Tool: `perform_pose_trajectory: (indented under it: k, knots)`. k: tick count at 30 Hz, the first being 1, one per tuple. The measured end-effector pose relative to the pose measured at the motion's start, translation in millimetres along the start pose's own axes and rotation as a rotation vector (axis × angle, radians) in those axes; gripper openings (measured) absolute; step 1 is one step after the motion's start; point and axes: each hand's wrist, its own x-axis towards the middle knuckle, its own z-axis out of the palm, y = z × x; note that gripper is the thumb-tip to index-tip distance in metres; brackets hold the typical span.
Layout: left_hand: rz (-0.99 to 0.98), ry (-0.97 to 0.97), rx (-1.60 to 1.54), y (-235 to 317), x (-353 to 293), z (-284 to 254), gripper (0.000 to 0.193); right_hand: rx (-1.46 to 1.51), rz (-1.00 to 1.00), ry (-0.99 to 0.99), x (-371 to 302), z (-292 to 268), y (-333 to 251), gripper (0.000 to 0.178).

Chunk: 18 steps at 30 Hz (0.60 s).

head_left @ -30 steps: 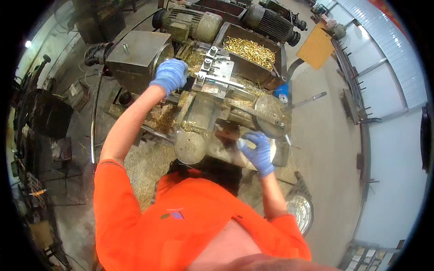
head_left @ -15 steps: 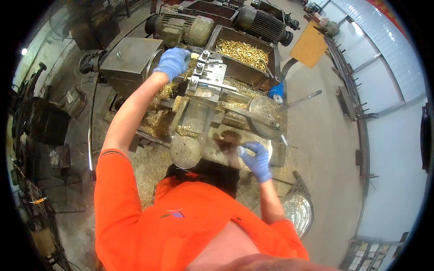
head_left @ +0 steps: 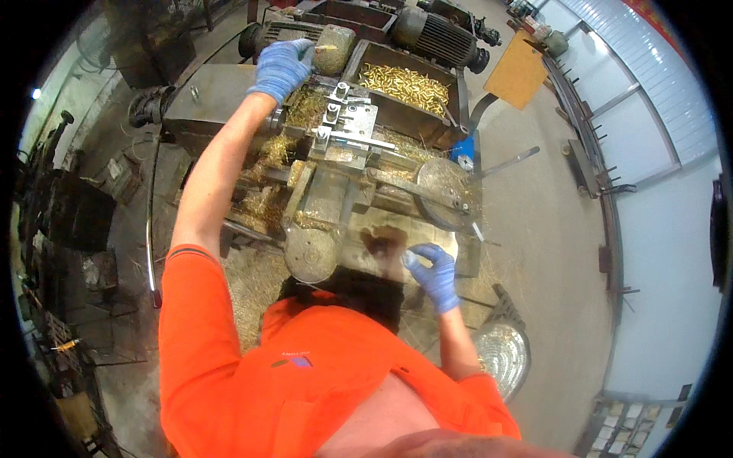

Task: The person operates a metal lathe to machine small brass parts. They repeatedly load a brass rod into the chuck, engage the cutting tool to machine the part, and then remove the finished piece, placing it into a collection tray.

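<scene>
My left hand, in a blue knit glove, is raised over the far left of the machine, beside a grey electric motor. Its thumb and fingers pinch a small brass-coloured piece, whose exact kind is too small to tell. Below and right of it is the clamp block with upright bolts. My gloved right hand stays low over the near right of the machine, fingers curled together. A whitish patch shows at its fingertips; whether that is a held thing or worn glove I cannot tell.
A metal bin full of small brass pieces stands behind the clamp block. Brass shavings cover the machine bed. A round wheel and a long lever lie at right. A round silvery lamp-like disc sits by my right forearm.
My left hand has moved up and slightly left, away from the clamp block, with the small brass-coloured piece at its fingertips. My right hand has hardly moved.
</scene>
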Motion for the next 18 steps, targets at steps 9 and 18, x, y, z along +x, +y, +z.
perform_pose_trajectory:
  k: [9,18]
  knots:
    - [-0.072,-0.308,0.130,5,-36,-15,0.021,0.002,0.062,-0.021,-7,0,7,0.019]
    - [0.069,-0.526,0.214,22,-49,6,0.017,-0.012,0.082,-0.005,-20,-2,14,0.019]
